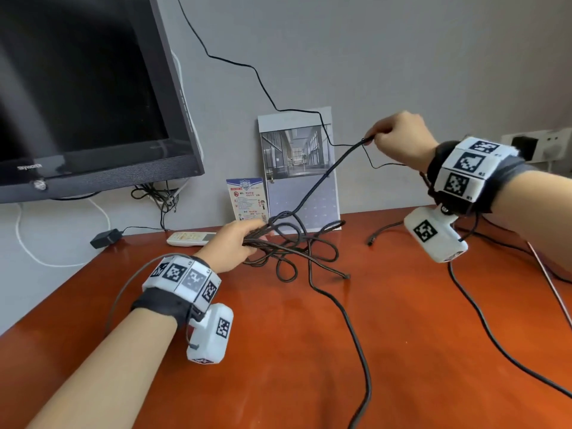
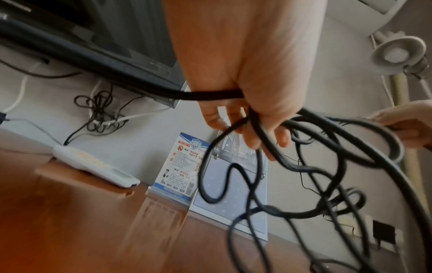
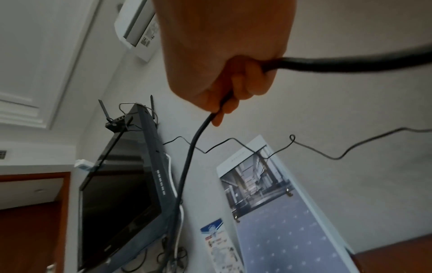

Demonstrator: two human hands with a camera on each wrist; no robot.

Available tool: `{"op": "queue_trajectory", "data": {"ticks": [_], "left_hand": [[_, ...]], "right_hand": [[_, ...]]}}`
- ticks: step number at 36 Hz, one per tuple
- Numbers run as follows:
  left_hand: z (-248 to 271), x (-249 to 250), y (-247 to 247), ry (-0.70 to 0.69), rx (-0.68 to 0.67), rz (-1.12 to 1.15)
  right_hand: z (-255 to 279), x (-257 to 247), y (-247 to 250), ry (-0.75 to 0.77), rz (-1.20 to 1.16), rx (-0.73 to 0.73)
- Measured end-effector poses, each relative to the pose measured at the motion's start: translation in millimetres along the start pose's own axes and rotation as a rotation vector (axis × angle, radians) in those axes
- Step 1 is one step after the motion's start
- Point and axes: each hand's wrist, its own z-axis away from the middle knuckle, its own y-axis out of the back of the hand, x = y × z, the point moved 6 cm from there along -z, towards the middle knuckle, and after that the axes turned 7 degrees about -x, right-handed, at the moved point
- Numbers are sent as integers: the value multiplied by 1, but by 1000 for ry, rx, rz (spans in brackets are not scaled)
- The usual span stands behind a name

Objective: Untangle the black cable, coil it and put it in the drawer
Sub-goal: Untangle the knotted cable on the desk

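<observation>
The black cable [image 1: 297,243] lies in tangled loops on the red-brown desk [image 1: 278,351] near the back middle. My left hand [image 1: 238,243] grips several strands of the tangle just above the desk; in the left wrist view the fingers [image 2: 252,133] curl round the loops [image 2: 304,166]. My right hand [image 1: 393,134] is raised at the right and pinches one strand [image 1: 334,165], which runs taut down to the tangle. In the right wrist view the cable [image 3: 187,166] passes through the closed fist [image 3: 233,92]. No drawer is in view.
A black monitor [image 1: 77,103] hangs at the left. A white remote [image 1: 192,238], a small card [image 1: 247,199] and a calendar [image 1: 300,168] stand along the wall. A thin black wire [image 1: 257,75] crosses the wall. Other cables [image 1: 495,335] trail over the desk's right side.
</observation>
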Motion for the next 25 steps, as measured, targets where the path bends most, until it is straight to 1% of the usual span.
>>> {"op": "queue_trajectory", "data": {"ticks": [2, 5, 6, 8, 11, 12, 13, 15, 16, 17, 19, 21, 23, 25], "left_hand": [[-2, -6, 0, 12, 32, 37], [-1, -11, 3, 59, 133, 153], [-1, -11, 2, 67, 140, 199], [3, -9, 1, 64, 91, 290], [9, -2, -8, 70, -62, 480], [10, 0, -10, 69, -93, 544], [11, 3, -11, 64, -108, 625], [11, 7, -13, 68, -128, 860], [9, 7, -13, 77, -121, 962], [6, 4, -13, 105, -102, 1013], [3, 4, -12, 178, -60, 1005], [-3, 7, -15, 225, 12, 943], [-11, 13, -18, 231, 87, 865], [-19, 21, -22, 223, 125, 794]], "right_hand": [[5, -5, -6, 30, -23, -55], [15, -3, -20, 53, 23, -145], [17, 2, -25, 46, 39, -176], [20, 13, -36, 15, 56, -231], [21, 27, -47, -42, 39, -276], [21, 29, -49, -54, 31, -281], [21, 30, -51, -61, 18, -282], [22, 32, -54, -68, 7, -291], [22, 32, -55, -75, 18, -296], [22, 33, -56, -82, 50, -296], [21, 34, -62, -96, 174, -291], [22, 27, -72, -60, 261, -285], [28, 6, -84, 12, 182, -310], [36, -18, -100, 44, 94, -403]]}}
